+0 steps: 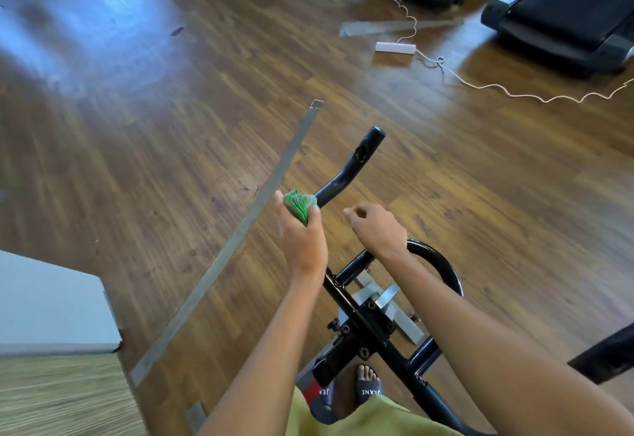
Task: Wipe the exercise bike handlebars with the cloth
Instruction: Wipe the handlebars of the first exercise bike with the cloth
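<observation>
Wiping looks barely started, I'd guess: left hand [302,240] grips the green cloth [298,205] against the left horn of the handlebars [353,161]; right hand [375,229] hovers loosely curled, empty. Right side's probably left to do.

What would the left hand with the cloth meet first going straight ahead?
Probably the black handlebar prong: the green cloth in the left hand seems right at its base; depth unclear.

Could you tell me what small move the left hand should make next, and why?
Probably slide the cloth forward along the handlebar toward its tip. The left hand grips the cloth at the low end of this prong, and the stretch beyond it lies bare. The right hand hovers loosely curled, holding nothing.
</observation>
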